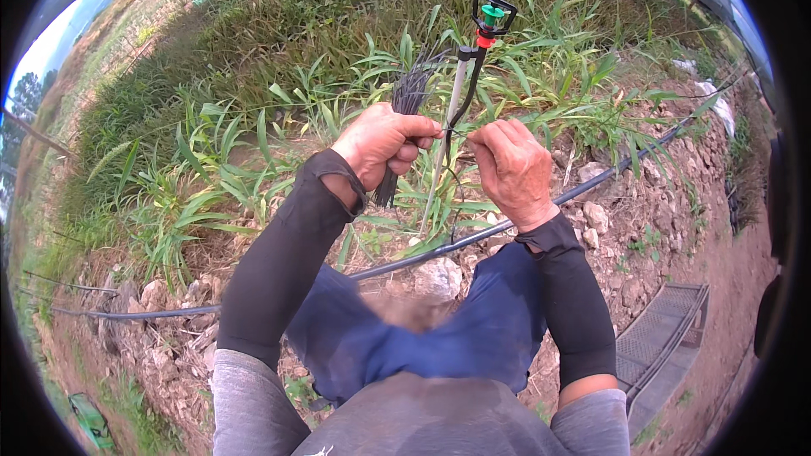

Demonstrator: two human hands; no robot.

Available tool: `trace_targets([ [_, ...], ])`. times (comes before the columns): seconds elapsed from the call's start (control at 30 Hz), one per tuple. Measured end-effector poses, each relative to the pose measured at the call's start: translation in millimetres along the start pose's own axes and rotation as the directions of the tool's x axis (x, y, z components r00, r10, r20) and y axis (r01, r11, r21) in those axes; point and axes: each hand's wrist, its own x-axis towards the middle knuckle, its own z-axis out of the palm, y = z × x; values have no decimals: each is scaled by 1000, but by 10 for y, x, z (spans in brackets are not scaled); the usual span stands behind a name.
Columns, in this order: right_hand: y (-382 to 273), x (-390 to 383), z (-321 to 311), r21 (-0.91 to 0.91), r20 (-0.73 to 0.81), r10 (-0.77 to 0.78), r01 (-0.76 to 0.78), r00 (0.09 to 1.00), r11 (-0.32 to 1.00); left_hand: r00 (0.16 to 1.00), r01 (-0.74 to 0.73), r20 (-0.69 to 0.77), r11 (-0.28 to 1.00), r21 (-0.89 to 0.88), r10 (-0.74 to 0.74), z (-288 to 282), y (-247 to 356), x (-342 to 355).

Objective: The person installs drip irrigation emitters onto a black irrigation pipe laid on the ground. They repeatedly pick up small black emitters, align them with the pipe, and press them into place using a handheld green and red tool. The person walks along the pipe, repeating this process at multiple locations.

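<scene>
A thin pale stake (pixel 456 89) stands in the ground before me. Beside it runs a black tube (pixel 474 83) carrying a micro-sprinkler (pixel 492 15), black-framed with a green middle and a red collar. My left hand (pixel 384 145) is closed round a bundle of thin black ties (pixel 411 89), whose strands stick out above and below the fist. Its thumb and forefinger pinch at the stake, where a dark tie seems to loop round stake and tube. Just right of that spot my right hand (pixel 509 160) is closed in a pinch; what its fingertips hold is too small to tell.
A thick black pipe (pixel 591 183) crosses the stony bank (pixel 435 279) between me and the stake. Tall grass and weeds (pixel 338 59) grow beyond. A metal mesh stand (pixel 663 342) is at the lower right, and a green bag-like thing (pixel 90 420) lies lower left.
</scene>
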Motion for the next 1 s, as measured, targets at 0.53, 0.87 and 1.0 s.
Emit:
trace_targets([
  [0.53, -197, -56, -35, -42, -67, 155, -158, 986, 987, 997, -75, 23, 995, -73, 76, 83, -39, 58],
  [0.87, -787, 366, -769, 165, 434, -592, 587, 678, 793, 999, -24, 31, 987, -156, 29, 96, -72, 94],
  [1.0, -790, 391, -740, 251, 499, -554, 500, 667, 829, 1000, -22, 17, 978, -207, 27, 18, -98, 117],
])
